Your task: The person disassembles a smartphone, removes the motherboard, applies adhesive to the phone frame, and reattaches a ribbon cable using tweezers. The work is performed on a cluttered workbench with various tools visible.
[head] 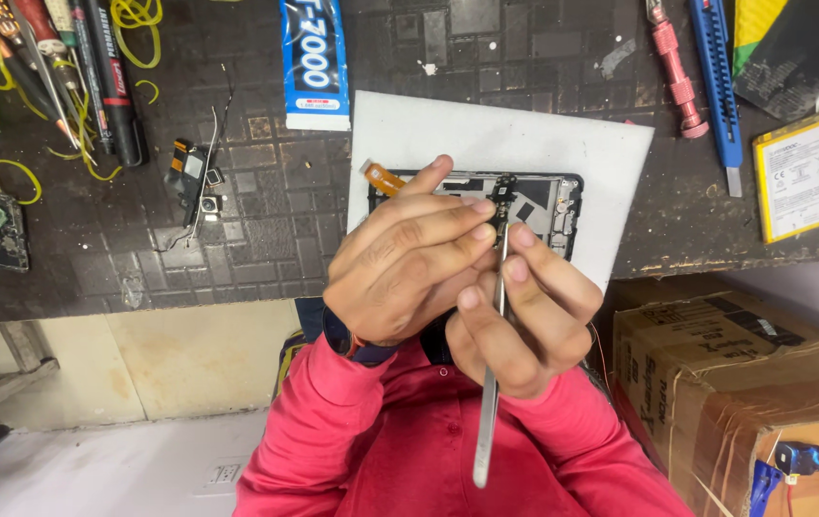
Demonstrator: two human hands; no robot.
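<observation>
Opened phone frame is laid on a white sheet on the dark counter, and is taken as the reference. Left hand is closed over the frame's near-left part, fingers curled and pressed together, fingertips resting on the frame; whether anything is gripped underneath cannot be told. Right hand is just beside it, on the near side of the frame, pinching long metal tweezers between thumb and fingers; tweezer tips are set on a small dark part at the frame's upper middle edge, the shaft runs back toward the red-sleeved body. An orange flex ribbon sticks out at the frame's left corner. A blue-and-white glue tube is seen beyond the frame to the left. A pink screwdriver and a blue utility knife are lying beyond it to the right, a yellow-edged battery farther right. Small camera modules are placed well left of the frame. A taped cardboard box sits below the counter edge, right of the frame.
</observation>
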